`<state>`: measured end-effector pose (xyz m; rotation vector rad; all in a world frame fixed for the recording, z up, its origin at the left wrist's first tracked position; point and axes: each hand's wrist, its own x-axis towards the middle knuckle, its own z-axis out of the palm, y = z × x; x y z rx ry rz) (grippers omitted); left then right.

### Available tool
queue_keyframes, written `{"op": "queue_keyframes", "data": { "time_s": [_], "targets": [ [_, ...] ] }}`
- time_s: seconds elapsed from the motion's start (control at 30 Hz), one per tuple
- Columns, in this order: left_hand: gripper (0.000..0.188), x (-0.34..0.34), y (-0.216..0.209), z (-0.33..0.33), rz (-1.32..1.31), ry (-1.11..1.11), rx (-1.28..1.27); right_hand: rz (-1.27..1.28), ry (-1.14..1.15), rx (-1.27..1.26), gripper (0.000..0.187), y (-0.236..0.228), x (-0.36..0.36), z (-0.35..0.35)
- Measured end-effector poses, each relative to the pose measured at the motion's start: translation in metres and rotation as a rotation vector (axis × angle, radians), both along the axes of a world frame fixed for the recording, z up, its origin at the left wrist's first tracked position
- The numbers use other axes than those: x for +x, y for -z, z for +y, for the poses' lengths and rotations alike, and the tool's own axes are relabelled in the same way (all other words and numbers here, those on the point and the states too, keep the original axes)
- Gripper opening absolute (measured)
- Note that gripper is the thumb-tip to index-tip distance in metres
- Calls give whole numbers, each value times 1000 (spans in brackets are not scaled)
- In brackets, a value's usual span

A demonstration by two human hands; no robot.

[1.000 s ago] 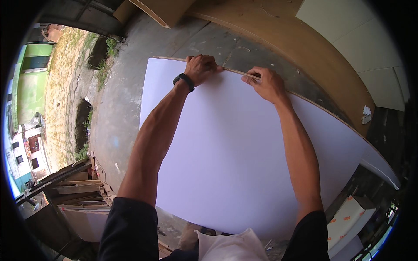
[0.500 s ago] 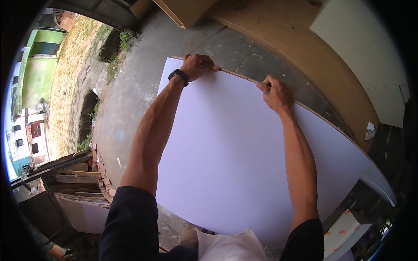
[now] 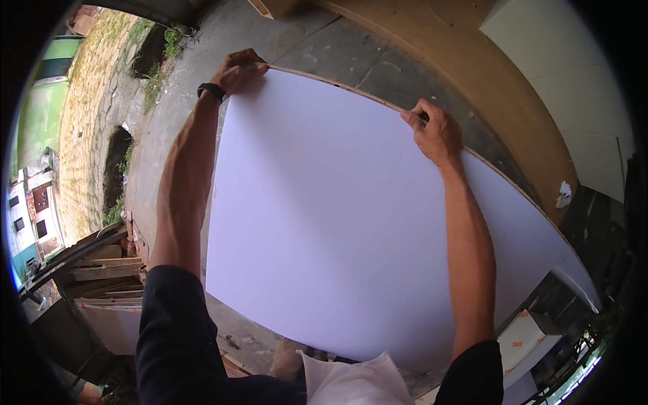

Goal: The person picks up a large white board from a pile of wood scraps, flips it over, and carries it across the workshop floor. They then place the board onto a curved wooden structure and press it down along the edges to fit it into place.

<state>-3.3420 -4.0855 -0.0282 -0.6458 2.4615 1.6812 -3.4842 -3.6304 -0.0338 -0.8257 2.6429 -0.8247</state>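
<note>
A large white board point(image 3: 324, 202) with a thin brown edge fills the middle of the head view. My left hand point(image 3: 237, 70), below which a dark wristband point(image 3: 212, 90) sits, grips the board's far edge at its left corner. Farther right along that same edge, my right hand point(image 3: 435, 131) is closed over the rim, thumb and fingers pinching it. Both arms reach out over the white face. The fingertips behind the board are hidden.
A large brown panel point(image 3: 432, 54) lies beyond the board, with pale panels point(image 3: 574, 88) at the far right. Scrap wood pieces point(image 3: 108, 270) are stacked at lower left. A white carton with red print point(image 3: 523, 341) stands at lower right. Grey concrete floor point(image 3: 182, 115) borders a stone slope.
My left hand has slid left along the far edge to the corner. The board has shifted left and slightly up in view, my right hand still on its edge.
</note>
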Motion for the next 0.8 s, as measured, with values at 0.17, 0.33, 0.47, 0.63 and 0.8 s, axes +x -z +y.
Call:
{"op": "queue_keyframes", "data": {
  "time_s": [0.17, 0.33, 0.47, 0.63, 0.8],
  "targets": [
    [20, -10, 4, 8, 22, -50, -23, 17, -38, 14, 48, -6, -7, 4],
    [17, -2, 11, 0, 28, -132, 195, -35, 12, 41, 56, -9, -7, -2],
    [24, 2, 5, 10, 27, -92, 184, -139, 42, 105, 52, -19, -9, -4],
    [28, 5, 12, 14, 62, -229, 70, -74, 13, 28, 52, -9, -8, -2],
    [28, 10, 27, 2, 53, -273, 135, -57, 41, 66, 53, -14, 2, -5]
  ]
}}
